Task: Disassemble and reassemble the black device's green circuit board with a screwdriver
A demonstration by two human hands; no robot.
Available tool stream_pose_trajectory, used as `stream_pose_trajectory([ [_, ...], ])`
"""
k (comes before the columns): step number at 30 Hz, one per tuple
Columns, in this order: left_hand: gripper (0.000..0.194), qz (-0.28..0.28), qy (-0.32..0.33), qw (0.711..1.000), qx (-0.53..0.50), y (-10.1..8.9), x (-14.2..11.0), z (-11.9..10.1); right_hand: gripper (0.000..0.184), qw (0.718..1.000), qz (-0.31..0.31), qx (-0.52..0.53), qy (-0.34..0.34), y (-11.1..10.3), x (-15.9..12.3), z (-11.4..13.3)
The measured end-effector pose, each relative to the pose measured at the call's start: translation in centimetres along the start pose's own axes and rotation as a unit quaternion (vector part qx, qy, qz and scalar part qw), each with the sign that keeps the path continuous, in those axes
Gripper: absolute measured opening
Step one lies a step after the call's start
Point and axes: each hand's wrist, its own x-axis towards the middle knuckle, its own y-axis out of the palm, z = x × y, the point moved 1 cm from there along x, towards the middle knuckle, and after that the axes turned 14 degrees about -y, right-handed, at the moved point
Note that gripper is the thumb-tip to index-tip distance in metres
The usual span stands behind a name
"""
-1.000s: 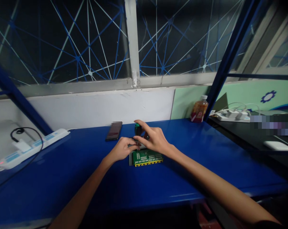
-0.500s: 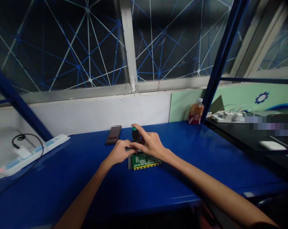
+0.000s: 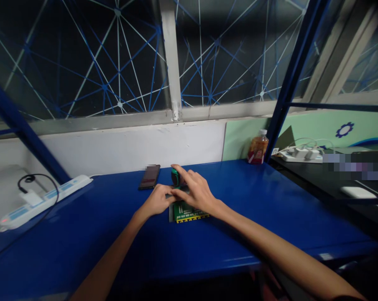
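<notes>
A green circuit board (image 3: 189,214) with a yellow-striped front edge lies on the blue table (image 3: 82,234). My right hand (image 3: 195,192) is above the board's back half, its fingers round a black screwdriver with a green cap (image 3: 175,176) that stands upright. My left hand (image 3: 157,200) is at the board's left back corner, fingers curled and pinching at the screwdriver's lower end; the tip is hidden by the fingers.
A dark phone (image 3: 149,176) lies just behind the hands. A white power strip (image 3: 41,200) with a black cable sits at the far left. An orange drink bottle (image 3: 258,147) stands at the back right by a blue post. A second strip with chargers (image 3: 297,154) lies on the black table.
The view has shifted a little. Both hands stay on the board; the right hand's fingers have dropped lower over the screwdriver's cap.
</notes>
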Motion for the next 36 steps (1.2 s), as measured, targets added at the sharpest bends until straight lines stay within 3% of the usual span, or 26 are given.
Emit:
stream_pose_trajectory([
  [4, 0.023, 0.018, -0.003, 1.0, -0.016, 0.0, 0.0, -0.3, 0.068, 0.999, -0.008, 0.031, 0.042, 0.0, -0.1, -0.5],
  [8, 0.024, 0.004, -0.009, 1.0, -0.008, -0.2, 0.1, -0.1, 0.073, 0.993, -0.053, 0.054, 0.092, -0.6, 0.1, -1.6],
  [14, 0.022, 0.006, 0.0, 0.999, 0.047, -0.2, 0.2, 0.7, 0.069, 0.977, -0.103, -0.004, 0.184, -4.0, 0.0, -5.0],
  [19, 0.022, 0.022, 0.009, 0.996, 0.086, 0.8, 0.2, 0.6, 0.065, 0.949, -0.031, -0.101, 0.296, -6.1, -2.5, -9.1],
  [23, 0.024, 0.017, 0.01, 0.994, 0.106, 1.4, 0.2, 0.5, 0.058, 0.918, 0.12, -0.149, 0.346, -5.0, -4.7, -11.4],
  [27, 0.024, 0.014, 0.017, 0.992, 0.122, 1.6, 0.2, 0.5, 0.056, 0.9, 0.24, -0.184, 0.313, -3.0, -5.6, -11.7],
  [31, 0.025, 0.008, 0.024, 0.989, 0.146, 1.8, 0.2, 0.6, 0.058, 0.901, 0.272, -0.182, 0.285, -2.3, -5.9, -11.4],
  [36, 0.024, 0.0, 0.024, 0.983, 0.182, 1.9, 0.2, 0.6, 0.06, 0.903, 0.281, -0.189, 0.264, -2.9, -6.0, -11.2],
])
